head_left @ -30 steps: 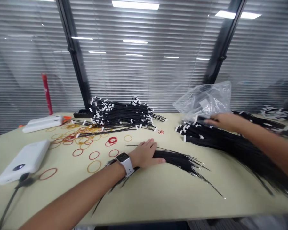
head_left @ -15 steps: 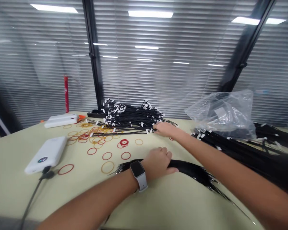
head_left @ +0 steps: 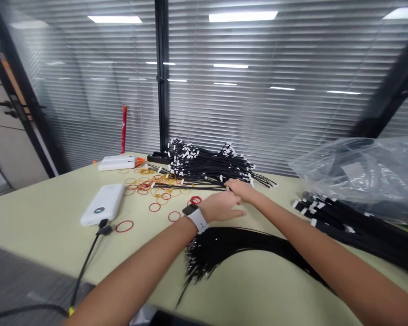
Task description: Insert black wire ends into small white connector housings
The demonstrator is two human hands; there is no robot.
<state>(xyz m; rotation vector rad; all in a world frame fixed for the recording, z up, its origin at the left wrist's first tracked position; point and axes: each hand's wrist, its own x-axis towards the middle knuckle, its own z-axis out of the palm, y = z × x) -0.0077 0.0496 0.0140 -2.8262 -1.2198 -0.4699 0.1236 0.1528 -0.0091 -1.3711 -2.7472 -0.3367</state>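
Note:
My right hand (head_left: pixel 240 189) is at the front edge of a heap of black cables with white connectors (head_left: pixel 207 165). Its fingers are pinched at the connector end of a few thin black cables (head_left: pixel 190 186) lying in front of the heap. Just below it, my left hand (head_left: pixel 221 206), with a watch on the wrist, hovers with the thumb held apart and nothing visible in it; some of its fingertips are hard to make out. Under the left wrist a thick bundle of black cables (head_left: pixel 231 240) curves across the table, its metal-tipped ends fanned out.
Red and yellow rubber bands (head_left: pixel 154 207) are scattered left of my hands. A white power bank (head_left: pixel 104 204) with a plugged-in cable and another white device (head_left: pixel 117 162) sit further left. On the right, more black cable bundles (head_left: pixel 353 228) lie beside a clear plastic bag (head_left: pixel 367 176).
My left hand has let go of the curved cable bundle and moved up close to my right hand. The bundle's ends have spread. The camera view has turned right to left.

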